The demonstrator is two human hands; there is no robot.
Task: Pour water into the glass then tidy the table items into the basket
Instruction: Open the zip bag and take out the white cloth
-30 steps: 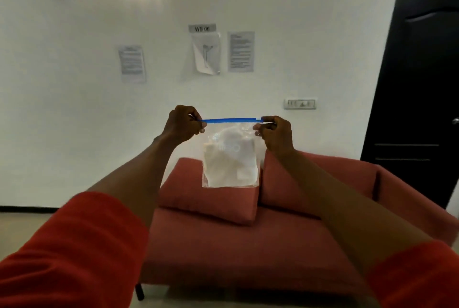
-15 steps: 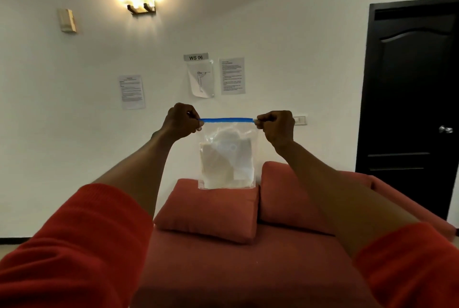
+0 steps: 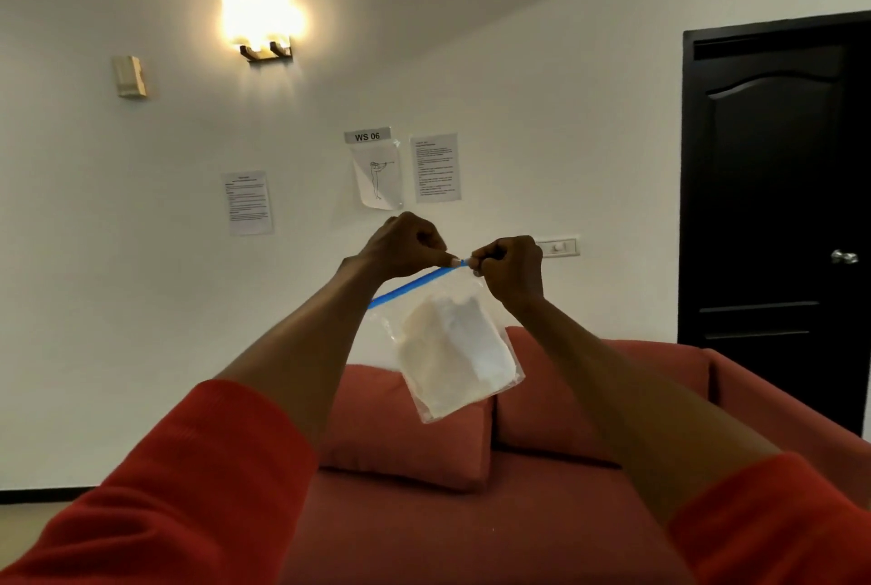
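Two hands, one zip bag held up in the air.
Left hand (image 3: 400, 249) and right hand (image 3: 511, 271) pinch one corner of the tilted clear zip bag (image 3: 452, 344) holding white contents, above one red sofa (image 3: 542, 514) with two cushions; white wall, four papers, one lit lamp (image 3: 265, 48), one dark door (image 3: 777, 216).

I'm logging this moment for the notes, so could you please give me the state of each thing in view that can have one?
Zip bag: held up in the air, tilted, white contents inside; whether sealed cannot be told.
Left hand: pinches the bag's blue strip.
Right hand: pinches the same strip at its right end.
Wall lamp: lit.
Door: closed.
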